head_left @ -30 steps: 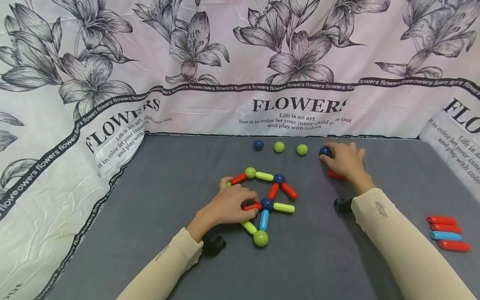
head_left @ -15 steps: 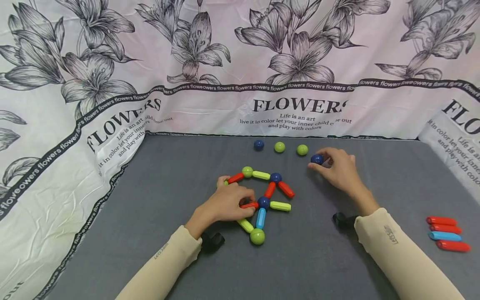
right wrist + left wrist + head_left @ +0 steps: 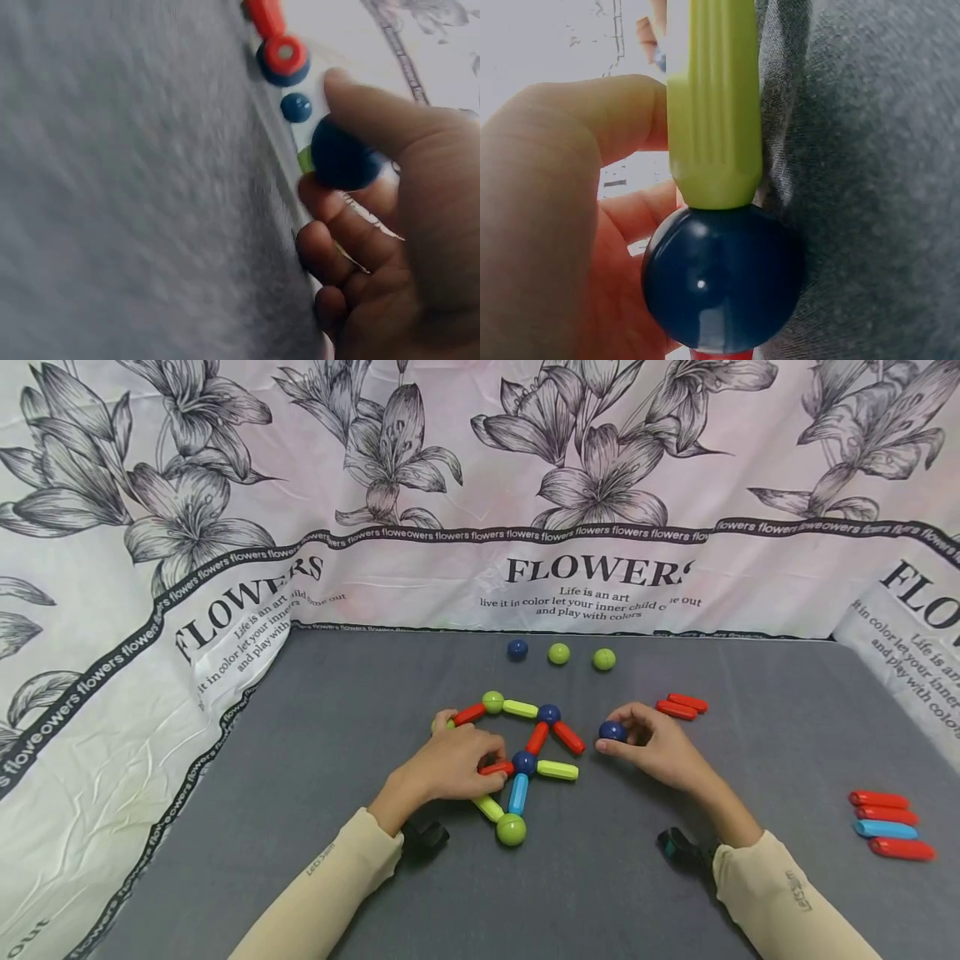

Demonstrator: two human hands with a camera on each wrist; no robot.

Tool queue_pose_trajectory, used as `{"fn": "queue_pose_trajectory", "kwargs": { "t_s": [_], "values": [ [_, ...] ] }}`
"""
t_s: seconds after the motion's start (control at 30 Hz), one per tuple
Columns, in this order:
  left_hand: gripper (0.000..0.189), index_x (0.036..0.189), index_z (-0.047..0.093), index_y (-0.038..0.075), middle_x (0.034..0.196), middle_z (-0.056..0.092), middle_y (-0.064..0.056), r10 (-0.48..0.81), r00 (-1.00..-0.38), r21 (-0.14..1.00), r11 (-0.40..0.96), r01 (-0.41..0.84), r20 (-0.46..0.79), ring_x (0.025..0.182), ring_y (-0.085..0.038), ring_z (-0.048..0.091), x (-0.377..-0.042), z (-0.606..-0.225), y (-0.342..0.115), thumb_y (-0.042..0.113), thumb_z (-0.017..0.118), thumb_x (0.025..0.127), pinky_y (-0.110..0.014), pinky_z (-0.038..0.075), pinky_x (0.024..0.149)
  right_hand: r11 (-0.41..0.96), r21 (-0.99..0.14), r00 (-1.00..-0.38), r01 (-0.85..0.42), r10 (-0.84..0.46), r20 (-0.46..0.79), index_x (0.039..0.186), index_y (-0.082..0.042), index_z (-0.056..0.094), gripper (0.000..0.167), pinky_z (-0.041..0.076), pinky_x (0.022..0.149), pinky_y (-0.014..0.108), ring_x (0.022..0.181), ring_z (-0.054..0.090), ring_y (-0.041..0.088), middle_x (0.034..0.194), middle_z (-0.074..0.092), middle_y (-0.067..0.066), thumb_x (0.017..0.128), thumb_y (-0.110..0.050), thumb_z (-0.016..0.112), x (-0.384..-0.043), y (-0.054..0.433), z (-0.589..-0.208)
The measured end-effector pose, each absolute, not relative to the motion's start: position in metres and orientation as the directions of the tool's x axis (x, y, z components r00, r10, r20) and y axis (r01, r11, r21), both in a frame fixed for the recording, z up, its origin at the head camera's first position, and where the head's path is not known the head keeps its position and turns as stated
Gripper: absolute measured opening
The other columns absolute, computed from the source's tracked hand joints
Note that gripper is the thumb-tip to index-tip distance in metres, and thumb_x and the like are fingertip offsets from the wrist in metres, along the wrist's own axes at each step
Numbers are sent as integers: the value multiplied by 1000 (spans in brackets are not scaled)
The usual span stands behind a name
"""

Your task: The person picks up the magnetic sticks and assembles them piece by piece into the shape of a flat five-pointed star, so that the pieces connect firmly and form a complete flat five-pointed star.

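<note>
My left hand (image 3: 450, 764) lies over the left side of a flat frame of magnetic rods and balls, pinching a red rod (image 3: 497, 768). That rod meets a blue ball (image 3: 524, 762) in the frame, where a yellow-green rod (image 3: 557, 770), a blue rod (image 3: 518, 794) and another red rod (image 3: 537, 738) also join. Part of the frame is hidden under the hand. The left wrist view shows a yellow-green rod (image 3: 714, 112) on a blue ball (image 3: 721, 277). My right hand (image 3: 663, 752) pinches a loose blue ball (image 3: 612, 731) between thumb and fingers, right of the frame.
Along the back lie a blue ball (image 3: 517, 650) and two green balls (image 3: 558, 653). Two red rods (image 3: 677, 709) rest beyond my right hand. At the far right is a row of red rods (image 3: 902, 849) and a blue rod (image 3: 886, 829). A flower-print cloth (image 3: 420, 577) rises behind.
My right hand has carried the blue ball from the back row toward me and left, near the frame, uncovering two red rods. The left hand keeps its hold; the frame has shifted slightly left.
</note>
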State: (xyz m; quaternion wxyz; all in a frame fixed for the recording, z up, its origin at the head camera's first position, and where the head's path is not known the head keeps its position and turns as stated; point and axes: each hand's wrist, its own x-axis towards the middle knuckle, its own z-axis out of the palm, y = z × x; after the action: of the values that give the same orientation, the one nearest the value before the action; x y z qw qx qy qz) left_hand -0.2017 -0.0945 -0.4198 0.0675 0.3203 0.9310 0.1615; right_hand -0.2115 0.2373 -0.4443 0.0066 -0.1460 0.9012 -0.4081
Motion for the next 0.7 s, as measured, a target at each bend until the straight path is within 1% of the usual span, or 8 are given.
{"fn": "queue_pose_trajectory", "kwargs": {
  "t_s": [0.17, 0.23, 0.3, 0.37, 0.43, 0.53, 0.6, 0.7],
  "values": [
    [12, 89, 53, 25, 74, 54, 11, 588, -809, 351, 757, 551, 0, 74, -8, 52, -198, -419, -91, 31, 62, 85, -63, 18, 114, 586, -735, -931, -342, -317, 181, 117, -18, 71, 32, 40, 69, 24, 82, 51, 13, 94, 61, 3, 87, -23, 82, -206, 239, -454],
    [16, 89, 51, 23, 75, 52, 9, 581, -813, 350, 754, 557, 40, 75, -9, 51, -197, -420, -88, 35, 63, 89, -62, 18, 114, 568, -731, -919, -377, -327, 220, 116, -19, 73, 32, 40, 69, 25, 82, 50, 12, 93, 62, 3, 86, -20, 83, -205, 239, -457],
    [21, 92, 52, 22, 82, 51, 8, 580, -809, 338, 745, 575, 97, 82, -9, 50, -195, -422, -85, 40, 65, 92, -61, 20, 114, 566, -718, -910, -405, -329, 254, 115, -20, 73, 32, 36, 71, 25, 81, 50, 11, 94, 63, 0, 85, -19, 84, -204, 238, -460],
    [26, 98, 55, 21, 94, 53, 7, 586, -795, 326, 730, 601, 154, 93, -10, 51, -194, -424, -81, 45, 66, 94, -60, 22, 113, 557, -708, -898, -433, -334, 286, 114, -20, 74, 33, 36, 71, 25, 80, 50, 10, 93, 65, -1, 83, -17, 85, -203, 237, -462],
    [31, 110, 59, 22, 108, 54, 6, 600, -777, 313, 713, 627, 190, 109, -12, 51, -192, -427, -78, 48, 67, 94, -58, 24, 113, 566, -691, -892, -449, -334, 306, 113, -20, 74, 34, 34, 73, 25, 80, 49, 9, 94, 66, -3, 82, -16, 86, -201, 236, -464],
    [42, 129, 61, 26, 129, 53, 4, 627, -757, 321, 689, 649, 185, 129, -17, 45, -190, -429, -74, 52, 65, 96, -57, 27, 111, 568, -685, -889, -456, -335, 313, 114, -20, 74, 36, 31, 75, 26, 80, 49, 9, 93, 65, -4, 81, -16, 86, -198, 235, -465],
    [46, 136, 60, 30, 136, 53, 2, 641, -752, 330, 684, 650, 152, 133, -20, 43, -188, -431, -71, 54, 63, 96, -55, 28, 109, 581, -677, -891, -451, -338, 303, 115, -21, 73, 37, 27, 75, 28, 81, 48, 8, 93, 64, -6, 81, -18, 86, -197, 234, -465],
    [45, 138, 60, 35, 131, 56, 2, 649, -755, 318, 699, 641, 97, 125, -19, 46, -187, -432, -67, 56, 58, 98, -51, 34, 102, 577, -682, -890, -450, -350, 291, 114, -22, 71, 38, 24, 75, 30, 79, 47, 8, 89, 62, -7, 80, -19, 87, -194, 233, -463]
  ]
}}
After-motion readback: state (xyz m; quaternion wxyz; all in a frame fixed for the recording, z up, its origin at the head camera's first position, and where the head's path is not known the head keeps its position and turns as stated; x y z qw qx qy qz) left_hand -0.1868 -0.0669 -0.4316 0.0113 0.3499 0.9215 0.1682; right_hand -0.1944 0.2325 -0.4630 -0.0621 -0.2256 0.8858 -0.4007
